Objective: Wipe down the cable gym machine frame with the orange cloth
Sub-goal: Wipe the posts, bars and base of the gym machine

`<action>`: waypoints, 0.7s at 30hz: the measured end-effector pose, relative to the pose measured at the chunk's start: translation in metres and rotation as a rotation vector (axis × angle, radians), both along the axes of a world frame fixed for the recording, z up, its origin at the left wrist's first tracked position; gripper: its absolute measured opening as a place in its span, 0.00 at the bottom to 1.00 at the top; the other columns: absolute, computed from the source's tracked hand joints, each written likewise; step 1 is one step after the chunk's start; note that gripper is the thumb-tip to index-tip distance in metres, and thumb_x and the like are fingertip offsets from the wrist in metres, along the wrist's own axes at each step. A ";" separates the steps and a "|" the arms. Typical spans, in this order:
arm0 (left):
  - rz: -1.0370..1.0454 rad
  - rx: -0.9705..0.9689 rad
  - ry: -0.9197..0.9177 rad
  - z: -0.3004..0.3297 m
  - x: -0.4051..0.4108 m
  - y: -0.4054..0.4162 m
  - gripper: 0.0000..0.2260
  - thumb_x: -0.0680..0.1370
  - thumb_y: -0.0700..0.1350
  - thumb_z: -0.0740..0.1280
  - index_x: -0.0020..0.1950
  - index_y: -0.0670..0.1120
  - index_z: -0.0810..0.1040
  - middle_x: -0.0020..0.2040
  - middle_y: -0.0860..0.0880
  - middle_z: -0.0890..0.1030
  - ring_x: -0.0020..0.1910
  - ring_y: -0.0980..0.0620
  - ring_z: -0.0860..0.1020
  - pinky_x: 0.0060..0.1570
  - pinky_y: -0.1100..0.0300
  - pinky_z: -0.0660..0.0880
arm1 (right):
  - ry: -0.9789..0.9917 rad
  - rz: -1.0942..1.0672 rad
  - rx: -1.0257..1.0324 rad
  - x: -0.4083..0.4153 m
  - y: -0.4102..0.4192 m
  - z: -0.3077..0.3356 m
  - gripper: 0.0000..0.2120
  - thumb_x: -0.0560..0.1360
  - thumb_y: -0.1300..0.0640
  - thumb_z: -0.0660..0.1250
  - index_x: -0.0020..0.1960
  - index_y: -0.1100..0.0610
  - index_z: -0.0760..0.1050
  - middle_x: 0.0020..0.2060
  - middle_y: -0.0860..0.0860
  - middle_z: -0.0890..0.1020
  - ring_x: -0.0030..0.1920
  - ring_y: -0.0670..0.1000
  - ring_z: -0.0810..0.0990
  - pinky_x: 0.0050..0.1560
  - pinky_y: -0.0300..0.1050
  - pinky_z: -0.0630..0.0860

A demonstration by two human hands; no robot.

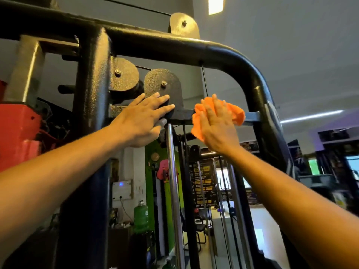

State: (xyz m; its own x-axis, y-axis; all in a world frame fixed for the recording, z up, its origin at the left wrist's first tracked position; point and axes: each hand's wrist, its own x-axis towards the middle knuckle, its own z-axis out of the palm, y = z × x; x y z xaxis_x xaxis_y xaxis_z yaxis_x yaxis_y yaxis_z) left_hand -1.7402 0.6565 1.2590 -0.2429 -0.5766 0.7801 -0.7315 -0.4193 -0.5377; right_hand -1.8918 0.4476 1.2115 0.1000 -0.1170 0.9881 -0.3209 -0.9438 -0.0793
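On the frame crossbar (pixel 250 116), head view: right hand (pixel 217 127) flat, fingers straight, presses orange cloth (pixel 236 111) against it. Left hand (pixel 144 121) open, palm on pulley plate (pixel 165 88). Green jug (pixel 140 216) below, contents unclear.

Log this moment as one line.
right hand presses orange cloth on crossbar | left hand flat on pulley plate

Dim, warm indoor light. A rectangular ceiling lamp (pixel 215 4) glows blown-out overhead, and a white tube light (pixel 310 115) streaks at right. The textured black steel frame (pixel 174 45) carries soft glare; its lower post sinks into shadow. Wide-angle distortion bends edges, and the background is soft.
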 end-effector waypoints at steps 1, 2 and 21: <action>-0.021 -0.008 0.007 0.000 -0.004 -0.008 0.26 0.88 0.55 0.56 0.87 0.57 0.57 0.88 0.53 0.51 0.87 0.51 0.47 0.85 0.47 0.43 | 0.001 0.030 -0.031 0.005 0.007 -0.001 0.26 0.90 0.41 0.50 0.87 0.41 0.53 0.88 0.46 0.46 0.86 0.49 0.39 0.84 0.55 0.37; -0.038 -0.014 0.014 -0.001 -0.007 -0.016 0.26 0.88 0.56 0.55 0.87 0.57 0.57 0.88 0.53 0.51 0.87 0.51 0.47 0.85 0.46 0.43 | 0.024 0.041 -0.093 0.011 0.010 -0.004 0.27 0.90 0.40 0.50 0.87 0.41 0.54 0.88 0.46 0.46 0.87 0.51 0.40 0.85 0.55 0.38; 0.065 -0.031 0.083 -0.013 -0.054 -0.109 0.35 0.82 0.64 0.40 0.88 0.54 0.45 0.88 0.56 0.43 0.86 0.52 0.39 0.83 0.41 0.36 | 0.131 -0.010 -0.304 -0.046 -0.108 -0.016 0.27 0.90 0.39 0.50 0.88 0.40 0.51 0.88 0.44 0.46 0.87 0.49 0.39 0.87 0.57 0.41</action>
